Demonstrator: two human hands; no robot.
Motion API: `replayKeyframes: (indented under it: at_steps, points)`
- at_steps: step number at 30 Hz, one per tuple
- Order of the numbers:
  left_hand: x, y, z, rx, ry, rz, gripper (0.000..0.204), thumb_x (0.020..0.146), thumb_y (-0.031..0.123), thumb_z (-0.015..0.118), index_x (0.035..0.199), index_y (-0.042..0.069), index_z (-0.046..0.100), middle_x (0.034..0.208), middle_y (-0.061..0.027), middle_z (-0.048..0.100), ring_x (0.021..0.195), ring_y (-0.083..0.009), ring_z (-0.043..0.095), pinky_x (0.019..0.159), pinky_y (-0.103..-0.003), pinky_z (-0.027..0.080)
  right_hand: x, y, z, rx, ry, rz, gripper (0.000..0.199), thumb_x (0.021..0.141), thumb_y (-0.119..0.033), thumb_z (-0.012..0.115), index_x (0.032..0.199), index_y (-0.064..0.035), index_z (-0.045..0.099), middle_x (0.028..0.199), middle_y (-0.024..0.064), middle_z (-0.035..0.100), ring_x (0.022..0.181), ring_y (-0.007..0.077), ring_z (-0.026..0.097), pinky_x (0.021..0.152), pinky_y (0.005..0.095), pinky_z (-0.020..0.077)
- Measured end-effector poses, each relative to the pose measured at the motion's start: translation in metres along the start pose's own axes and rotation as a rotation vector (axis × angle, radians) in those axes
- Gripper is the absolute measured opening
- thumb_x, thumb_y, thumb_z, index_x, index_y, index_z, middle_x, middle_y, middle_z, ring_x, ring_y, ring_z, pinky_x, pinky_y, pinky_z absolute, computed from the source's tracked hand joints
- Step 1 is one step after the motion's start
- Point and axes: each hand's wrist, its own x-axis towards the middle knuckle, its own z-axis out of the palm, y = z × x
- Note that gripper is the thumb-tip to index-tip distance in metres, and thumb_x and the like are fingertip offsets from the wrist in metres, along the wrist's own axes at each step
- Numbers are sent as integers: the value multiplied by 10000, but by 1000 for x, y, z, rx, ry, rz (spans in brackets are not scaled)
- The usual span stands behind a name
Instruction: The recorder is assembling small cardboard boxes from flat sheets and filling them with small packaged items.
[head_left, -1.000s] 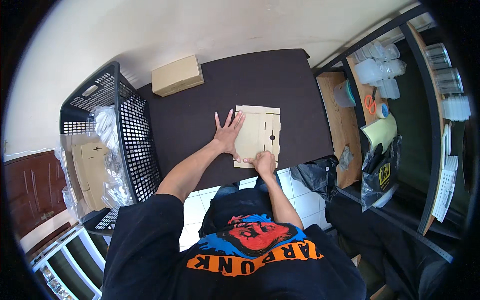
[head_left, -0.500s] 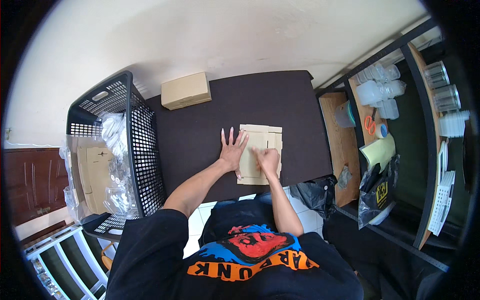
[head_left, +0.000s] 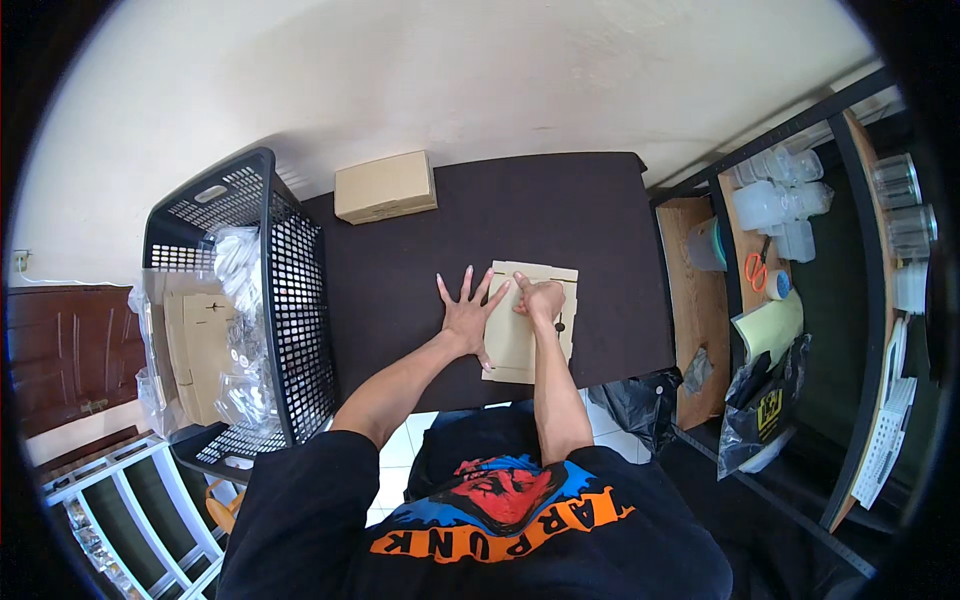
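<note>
A folded-flat brown cardboard box (head_left: 512, 350) lies on the dark table in front of me. My left hand (head_left: 466, 322) is spread out, its fingertips and thumb touching the cardboard's left edge and the table beside it. Over the upper right of the cardboard, my right hand (head_left: 541, 298) is closed, with its thumb stretched toward the top crease. The curled fingers hide whatever may be in them. A small dark spot shows on the cardboard just right of that hand; I cannot tell whether it is a slot or an object.
A closed brown box (head_left: 385, 187) stands by the wall. To the left, a black basket (head_left: 298, 310) holds cardboard and clear plastic packaging. Shelves on the right carry plastic containers (head_left: 775, 208), orange scissors (head_left: 756, 270) and a tape roll (head_left: 778, 285). A black bag (head_left: 640, 405) hangs by the table's right corner.
My right hand has moved up along the cardboard, its thumb now near the top crease. My left hand stays spread at the left edge. The whole view has shifted slightly.
</note>
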Motion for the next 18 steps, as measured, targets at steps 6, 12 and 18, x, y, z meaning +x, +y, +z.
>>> replayKeyframes:
  at_steps: [6,12,18]
  points:
    - [3,0,5,1,10,4,1763,352,630,1025,1738,322,-22,1818,-111,-55,1643,-472,-82,1114,-922,-25,-3,8,11,325,104,-35,532,923,-162,856,529,9,540,557,125,611,458,201,644,416,381,634]
    - [2,0,9,6,18,3,1777,349,637,1024,1737,309,-36,1818,-109,-66,1643,-468,-94,1116,-919,-33,-2,12,13,667,177,103,452,985,-130,780,631,10,535,567,112,578,422,207,597,436,424,653]
    - [-4,2,10,39,20,-4,1782,353,652,1019,1736,303,-48,1817,-108,-83,1643,-465,-99,1123,-914,-28,2,11,1,527,138,189,380,1040,-184,725,762,22,566,625,98,594,469,176,577,517,447,693]
